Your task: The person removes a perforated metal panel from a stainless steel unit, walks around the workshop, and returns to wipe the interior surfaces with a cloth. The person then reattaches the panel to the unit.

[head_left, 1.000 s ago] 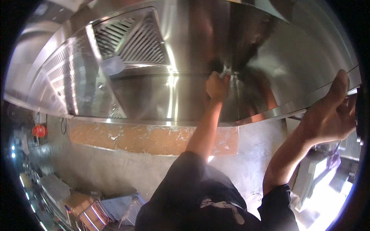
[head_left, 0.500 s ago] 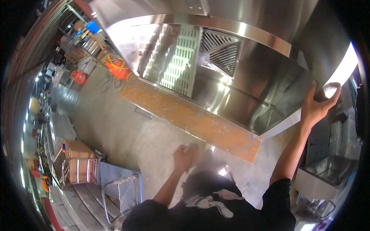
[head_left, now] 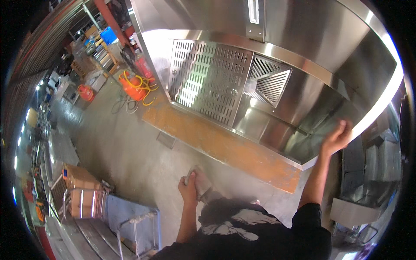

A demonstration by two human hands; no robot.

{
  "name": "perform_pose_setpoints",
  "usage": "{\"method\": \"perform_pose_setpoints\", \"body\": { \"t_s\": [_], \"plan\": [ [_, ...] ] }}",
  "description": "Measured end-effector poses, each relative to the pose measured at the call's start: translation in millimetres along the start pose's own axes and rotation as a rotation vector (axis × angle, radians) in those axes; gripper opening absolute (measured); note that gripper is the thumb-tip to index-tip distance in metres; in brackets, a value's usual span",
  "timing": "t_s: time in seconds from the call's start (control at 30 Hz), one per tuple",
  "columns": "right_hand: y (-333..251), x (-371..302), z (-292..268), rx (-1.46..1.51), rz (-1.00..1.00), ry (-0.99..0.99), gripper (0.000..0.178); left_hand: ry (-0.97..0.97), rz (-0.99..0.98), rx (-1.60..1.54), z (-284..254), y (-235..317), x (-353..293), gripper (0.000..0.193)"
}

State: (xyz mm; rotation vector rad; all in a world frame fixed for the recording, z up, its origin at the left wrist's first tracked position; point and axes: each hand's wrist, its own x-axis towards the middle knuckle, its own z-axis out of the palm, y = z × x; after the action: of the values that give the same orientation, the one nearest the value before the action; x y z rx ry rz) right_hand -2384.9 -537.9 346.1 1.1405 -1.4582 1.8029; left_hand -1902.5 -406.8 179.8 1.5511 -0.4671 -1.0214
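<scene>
A large stainless steel hood (head_left: 299, 26), with a slotted panel (head_left: 208, 80) and a louvred filter (head_left: 271, 80) in it, fills the upper right. My right hand (head_left: 337, 138) is raised beside its bright right edge, fingers partly bent and slightly apart, with no object visible in them. Whether it touches the metal I cannot tell. Low in front of my body, my left hand (head_left: 188, 190) is closed, thumb up, over a small greyish thing too small to name. My shoe (head_left: 201, 180) shows just behind that hand.
A long, scuffed orange-brown board (head_left: 221, 145) runs along the hood's lower edge. Orange gas cylinders (head_left: 132, 86) with a yellow hose stand far left. Near left are a cardboard box (head_left: 84, 190) and a blue trolley (head_left: 132, 214). A steel sink (head_left: 353, 212) is at right.
My right hand has come down and left along the hood's edge, its fingers drawing closer together. My left hand has shifted left and down, still closed. The view has tilted and turned.
</scene>
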Motion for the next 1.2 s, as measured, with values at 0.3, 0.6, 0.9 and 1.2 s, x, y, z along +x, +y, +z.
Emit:
{"method": "perform_pose_setpoints", "body": {
  "t_s": [0.3,0.6,0.9,1.2],
  "plan": [
    [-64,-212,245,0.072,0.788,-0.744,0.061,-0.147,-0.003,0.011,1,84,120,0.022],
    [-62,-304,321,0.008,1.030,-0.413,0.060,-0.150,-0.034,-0.031,30,120,179,0.023],
    [-20,-284,276,0.048,0.978,-0.407,0.047,-0.256,-0.241,-0.170,72,126,245,0.039],
    [58,-256,214,-0.018,1.194,-0.287,0.054,-0.361,-0.282,-0.097,114,126,302,0.034]
  ]
}}
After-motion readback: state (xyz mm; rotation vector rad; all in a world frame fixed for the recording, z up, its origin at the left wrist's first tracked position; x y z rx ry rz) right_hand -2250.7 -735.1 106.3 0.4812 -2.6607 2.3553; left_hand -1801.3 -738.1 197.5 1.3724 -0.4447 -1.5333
